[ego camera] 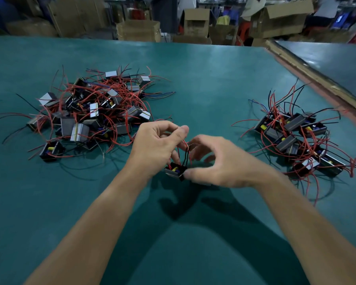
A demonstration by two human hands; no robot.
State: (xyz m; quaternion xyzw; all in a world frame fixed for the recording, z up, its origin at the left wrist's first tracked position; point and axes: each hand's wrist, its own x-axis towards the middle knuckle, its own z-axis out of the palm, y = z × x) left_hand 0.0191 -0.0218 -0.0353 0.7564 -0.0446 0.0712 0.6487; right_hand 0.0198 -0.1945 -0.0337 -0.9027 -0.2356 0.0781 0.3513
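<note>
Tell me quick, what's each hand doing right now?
Left hand: pinching the wires of the little black module.
Right hand: blurred, thumb touching the module; cannot tell if it grips.

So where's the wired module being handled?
Head view, centre: the wired module is between the left hand and right hand over the green table, with the larger pile to its left and the smaller pile to its right.
</note>
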